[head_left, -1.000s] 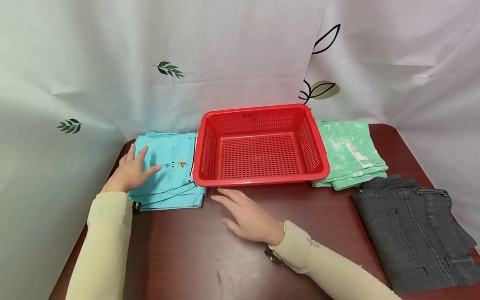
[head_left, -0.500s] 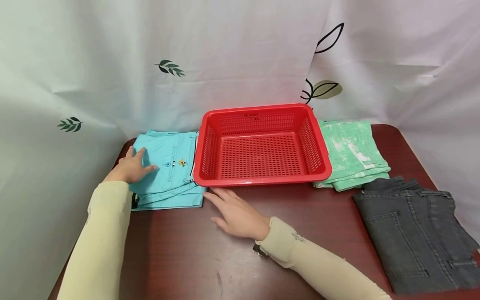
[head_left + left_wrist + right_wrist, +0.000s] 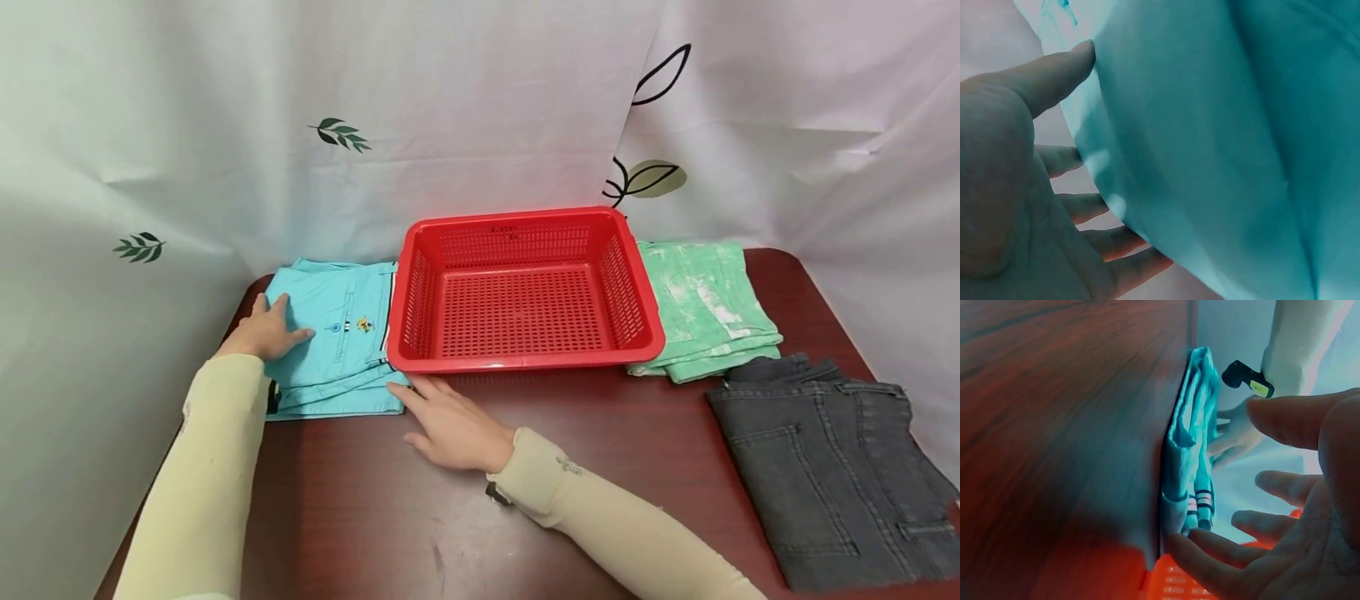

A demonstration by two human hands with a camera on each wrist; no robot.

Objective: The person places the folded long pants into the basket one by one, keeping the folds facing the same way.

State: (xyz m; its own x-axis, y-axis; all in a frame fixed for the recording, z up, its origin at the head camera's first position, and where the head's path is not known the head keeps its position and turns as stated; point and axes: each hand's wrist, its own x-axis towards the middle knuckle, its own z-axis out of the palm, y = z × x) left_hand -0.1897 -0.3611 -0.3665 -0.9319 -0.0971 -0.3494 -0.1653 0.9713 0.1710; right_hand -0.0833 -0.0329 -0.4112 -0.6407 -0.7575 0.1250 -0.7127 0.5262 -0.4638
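Observation:
Folded light-blue shorts (image 3: 318,304) with a button and a small yellow emblem lie left of the red plastic basket (image 3: 525,361). My left hand (image 3: 261,329) is at their left edge, fingers spread. In the left wrist view, its thumb overlaps the blue cloth (image 3: 1197,137), and the other fingertips meet the edge of the cloth. My right hand (image 3: 457,427) is over the table just below the basket's front left corner, fingers loosely extended towards the shorts' near right corner. From the right wrist view, the layered shorts (image 3: 1188,437) stand just beyond its fingertips (image 3: 1182,545).
Folded green-and-white tie-dye pants (image 3: 701,296) lie right of the basket. Folded dark grey jeans (image 3: 817,475) occupy the right front of the brown table (image 3: 375,517). A white curtain (image 3: 480,100) with leaf prints hangs behind and at the sides.
My right hand has moved left along the basket's front towards the blue shorts. My left hand has shifted slightly at the shorts' left edge. The clothes and basket stay in place.

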